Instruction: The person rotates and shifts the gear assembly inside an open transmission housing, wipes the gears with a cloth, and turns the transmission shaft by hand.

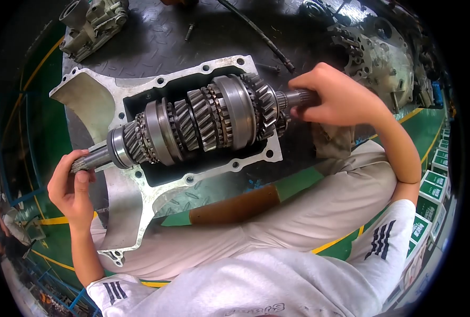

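A gear shaft assembly [200,120] with helical gears and smooth steel rings lies across a grey cast-metal gearbox housing [161,182]. My left hand [72,185] is closed around the splined shaft end at the left, thumb toward me. At the opposite end, my right hand [341,95] grips the thinner splined shaft tip between thumb and fingers. The gears sit over the housing's dark rectangular opening; how far they rest inside it I cannot tell. A smaller gear shows partly behind the large right-hand gear [264,103].
Cast-metal parts [95,26] stand on the dark tread-plate bench [155,37] at the back left. More castings [388,63] lie at the back right. A bolt [189,31] and a dark rod [261,37] lie beyond the housing. Green-and-white boxes [430,190] line the floor at right.
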`<state>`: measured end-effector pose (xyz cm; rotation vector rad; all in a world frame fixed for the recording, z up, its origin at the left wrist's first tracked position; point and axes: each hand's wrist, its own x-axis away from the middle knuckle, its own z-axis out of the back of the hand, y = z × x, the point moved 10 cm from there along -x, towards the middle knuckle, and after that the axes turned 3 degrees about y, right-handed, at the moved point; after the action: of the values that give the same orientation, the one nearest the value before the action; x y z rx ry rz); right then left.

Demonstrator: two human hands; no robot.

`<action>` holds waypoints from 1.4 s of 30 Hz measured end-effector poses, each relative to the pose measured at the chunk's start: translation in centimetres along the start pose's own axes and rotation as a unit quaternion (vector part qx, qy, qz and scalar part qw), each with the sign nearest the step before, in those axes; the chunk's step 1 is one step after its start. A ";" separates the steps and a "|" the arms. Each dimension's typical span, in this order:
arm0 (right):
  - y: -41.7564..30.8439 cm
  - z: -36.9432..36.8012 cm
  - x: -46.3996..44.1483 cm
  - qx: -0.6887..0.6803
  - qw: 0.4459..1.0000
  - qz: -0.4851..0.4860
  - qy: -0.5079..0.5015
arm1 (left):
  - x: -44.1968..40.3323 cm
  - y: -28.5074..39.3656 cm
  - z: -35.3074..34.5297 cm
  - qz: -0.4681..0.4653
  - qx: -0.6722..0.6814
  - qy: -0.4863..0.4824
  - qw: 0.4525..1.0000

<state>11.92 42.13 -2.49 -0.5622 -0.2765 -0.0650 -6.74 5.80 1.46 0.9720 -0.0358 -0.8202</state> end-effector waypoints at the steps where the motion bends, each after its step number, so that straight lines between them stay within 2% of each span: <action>1: 1.0 -1.1 -0.4 -0.045 0.996 -0.003 -0.071 | 0.0 0.0 0.0 -0.003 -0.002 -0.001 1.000; 2: 1.5 -0.7 -1.0 -0.044 0.996 -0.002 -0.074 | 0.1 0.0 0.0 -0.006 -0.003 -0.002 1.000; 5: 2.4 -3.5 -1.1 -0.153 0.952 -0.106 -0.243 | 0.0 0.1 -0.1 -0.007 0.000 -0.003 1.000; 6: 2.3 -3.2 -1.6 -0.154 0.952 -0.105 -0.243 | 0.0 0.1 -0.2 -0.007 -0.001 -0.004 1.000; 8: 3.3 -4.6 -0.8 -0.130 0.917 -0.164 -0.340 | 0.1 -0.1 -0.1 0.004 -0.001 0.005 1.000; 10: 2.8 -4.6 -0.6 -0.109 0.924 -0.147 -0.336 | 0.1 0.0 -0.1 0.002 0.000 0.004 1.000; 12: 3.3 -2.6 -1.0 -0.060 0.969 -0.156 -0.183 | 0.0 0.0 -0.1 0.000 0.004 0.002 1.000; 14: 2.7 -2.1 -0.9 -0.038 0.986 -0.108 -0.125 | -0.2 0.4 -0.3 -0.011 -0.005 -0.010 1.000; 20: 1.4 -1.0 -0.9 0.031 0.998 -0.050 -0.027 | -0.2 0.3 -0.4 -0.010 -0.006 -0.015 1.000; 35: -0.4 0.3 -0.1 0.120 0.985 0.010 0.124 | -0.2 0.3 -0.4 -0.005 -0.001 -0.022 1.000; 42: -0.1 0.1 0.1 0.147 0.980 0.005 0.134 | -0.2 0.2 -0.4 -0.003 -0.001 -0.021 1.000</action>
<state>11.95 42.09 -2.36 -0.2566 -0.0193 -0.0882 -6.64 6.27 1.44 0.9522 -0.0683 -0.8467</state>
